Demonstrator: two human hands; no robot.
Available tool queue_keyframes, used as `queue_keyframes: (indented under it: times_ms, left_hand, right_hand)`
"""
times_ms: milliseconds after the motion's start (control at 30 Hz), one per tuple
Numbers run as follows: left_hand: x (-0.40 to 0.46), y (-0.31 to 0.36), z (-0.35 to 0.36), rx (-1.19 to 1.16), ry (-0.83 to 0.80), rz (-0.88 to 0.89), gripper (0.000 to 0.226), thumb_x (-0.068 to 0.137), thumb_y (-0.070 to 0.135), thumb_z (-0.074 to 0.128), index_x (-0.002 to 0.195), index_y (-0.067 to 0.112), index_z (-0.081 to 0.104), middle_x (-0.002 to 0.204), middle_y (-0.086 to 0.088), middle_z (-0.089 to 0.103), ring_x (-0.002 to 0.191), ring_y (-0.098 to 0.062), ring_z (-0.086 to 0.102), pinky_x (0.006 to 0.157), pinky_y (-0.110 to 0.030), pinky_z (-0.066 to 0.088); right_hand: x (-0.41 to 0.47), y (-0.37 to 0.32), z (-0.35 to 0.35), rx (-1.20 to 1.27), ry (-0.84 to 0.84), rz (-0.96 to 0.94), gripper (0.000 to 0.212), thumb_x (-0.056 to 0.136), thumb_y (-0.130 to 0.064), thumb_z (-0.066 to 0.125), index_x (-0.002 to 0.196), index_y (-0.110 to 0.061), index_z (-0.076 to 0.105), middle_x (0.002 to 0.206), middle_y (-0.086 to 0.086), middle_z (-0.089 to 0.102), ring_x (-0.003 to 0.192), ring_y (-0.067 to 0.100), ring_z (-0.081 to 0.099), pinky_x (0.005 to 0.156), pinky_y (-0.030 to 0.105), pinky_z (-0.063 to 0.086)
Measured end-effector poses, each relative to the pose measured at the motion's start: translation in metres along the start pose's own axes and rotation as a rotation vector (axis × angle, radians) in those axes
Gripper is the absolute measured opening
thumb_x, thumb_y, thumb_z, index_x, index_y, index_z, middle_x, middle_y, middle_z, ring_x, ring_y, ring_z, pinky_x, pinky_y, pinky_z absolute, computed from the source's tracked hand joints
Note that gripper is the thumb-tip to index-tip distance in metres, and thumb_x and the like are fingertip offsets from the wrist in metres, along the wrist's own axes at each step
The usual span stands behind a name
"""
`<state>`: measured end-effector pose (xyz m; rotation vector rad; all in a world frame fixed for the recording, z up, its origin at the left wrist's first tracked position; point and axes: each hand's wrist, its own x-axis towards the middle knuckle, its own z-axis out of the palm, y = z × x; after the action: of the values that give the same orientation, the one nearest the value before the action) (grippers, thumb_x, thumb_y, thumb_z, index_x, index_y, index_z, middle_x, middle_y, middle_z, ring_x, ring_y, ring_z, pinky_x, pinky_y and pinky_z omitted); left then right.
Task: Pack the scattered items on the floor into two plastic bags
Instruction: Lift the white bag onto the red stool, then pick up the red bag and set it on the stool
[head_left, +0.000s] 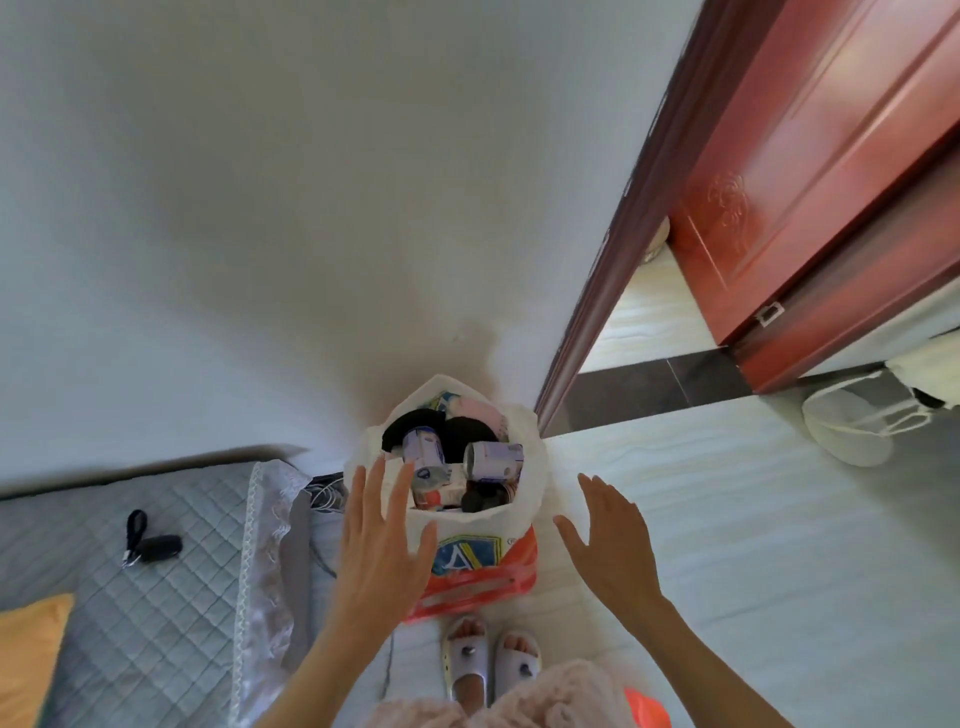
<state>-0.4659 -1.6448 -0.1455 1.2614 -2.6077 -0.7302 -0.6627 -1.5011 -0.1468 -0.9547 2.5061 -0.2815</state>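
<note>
White plastic bag with orange-red lower band and blue-and-yellow crest print, standing upright on the pale floor against the white wall, just left of the red-brown door frame. Mouth wide open, rim rolled outward. Filled close to the rim: two pale lilac cans lying on their sides near the top, black rounded items behind them, a pink item at the back, small printed cartons lower down.

Left hand raised over the bag's near-left rim, palm down, fingers straight and spread, gripping nothing; contact with the plastic cannot be told. Right hand held beside the bag's right side, apart from it, fingers likewise extended and released, empty.

Below the bag, two feet in pale slippers. At left, quilted grey mattress carrying a black key fob. At right, white basket near the open door.
</note>
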Motion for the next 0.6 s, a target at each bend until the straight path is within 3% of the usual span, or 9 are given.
queue_keyframes:
  times_ms: [67, 133, 200, 300, 467, 500, 600]
  left_hand:
    - [-0.016, 0.001, 0.013, 0.068, -0.044, 0.073, 0.066, 0.085, 0.038, 0.051, 0.142, 0.026, 0.019, 0.153, -0.016, 0.017, 0.142, -0.032, 0.006, 0.109, -0.048, 0.016]
    - [-0.029, 0.005, 0.025, 0.175, -0.115, 0.187, 0.051, 0.089, 0.043, 0.039, 0.136, 0.022, 0.035, 0.152, -0.015, 0.019, 0.142, -0.034, 0.007, 0.11, -0.052, 0.016]
    - [-0.036, 0.018, 0.035, 0.209, -0.188, 0.242, 0.054, 0.088, 0.047, 0.031, 0.134, 0.02, 0.039, 0.15, -0.014, 0.022, 0.14, -0.034, 0.012, 0.108, -0.054, 0.024]
    - [-0.047, 0.052, 0.05, 0.199, -0.217, 0.316, 0.06, 0.084, 0.043, 0.036, 0.139, 0.02, 0.031, 0.145, -0.018, 0.032, 0.134, -0.041, 0.03, 0.1, -0.055, 0.036]
    - [-0.107, 0.106, 0.084, 0.193, -0.287, 0.54, 0.056, 0.085, 0.037, 0.05, 0.136, 0.017, 0.039, 0.144, -0.018, 0.038, 0.133, -0.04, 0.034, 0.103, -0.051, 0.033]
    - [-0.123, 0.114, 0.092, 0.198, -0.3, 0.589, 0.053, 0.088, 0.039, 0.048, 0.135, 0.016, 0.039, 0.141, -0.019, 0.042, 0.132, -0.04, 0.037, 0.103, -0.051, 0.034]
    - [-0.181, 0.129, 0.119, 0.231, -0.342, 0.666, 0.055, 0.094, 0.05, 0.017, 0.134, 0.019, 0.039, 0.136, -0.018, 0.049, 0.129, -0.039, 0.042, 0.108, -0.043, 0.03]
  right_hand:
    - [-0.027, 0.023, 0.008, -0.032, -0.012, 0.068, 0.08, 0.084, -0.071, 0.013, 0.148, -0.022, 0.016, 0.157, 0.004, 0.016, 0.145, 0.02, 0.014, 0.118, 0.039, 0.008]
    - [-0.055, 0.044, 0.015, -0.038, -0.002, 0.11, 0.107, 0.066, -0.083, -0.013, 0.148, -0.022, 0.016, 0.156, 0.006, 0.018, 0.145, 0.021, 0.016, 0.117, 0.041, 0.011]
    - [-0.081, 0.064, 0.02, -0.026, 0.012, 0.175, 0.119, 0.055, -0.082, -0.028, 0.149, -0.022, 0.014, 0.156, 0.005, 0.018, 0.145, 0.021, 0.016, 0.117, 0.041, 0.011]
    - [-0.116, 0.09, 0.021, -0.006, 0.055, 0.258, 0.116, 0.056, -0.081, -0.028, 0.149, -0.023, 0.011, 0.157, 0.003, 0.016, 0.145, 0.019, 0.014, 0.117, 0.04, 0.009]
    - [-0.195, 0.143, 0.035, 0.033, 0.121, 0.362, 0.112, 0.06, -0.079, -0.028, 0.149, -0.023, 0.01, 0.157, 0.004, 0.017, 0.145, 0.018, 0.014, 0.117, 0.037, 0.006]
    - [-0.214, 0.154, 0.039, 0.045, 0.123, 0.381, 0.11, 0.061, -0.08, -0.025, 0.149, -0.023, 0.01, 0.157, 0.003, 0.017, 0.145, 0.018, 0.013, 0.117, 0.037, 0.005]
    - [-0.275, 0.192, 0.057, 0.096, 0.097, 0.449, 0.097, 0.066, -0.072, -0.009, 0.149, -0.025, 0.007, 0.157, 0.0, 0.013, 0.145, 0.015, 0.01, 0.118, 0.034, 0.003]
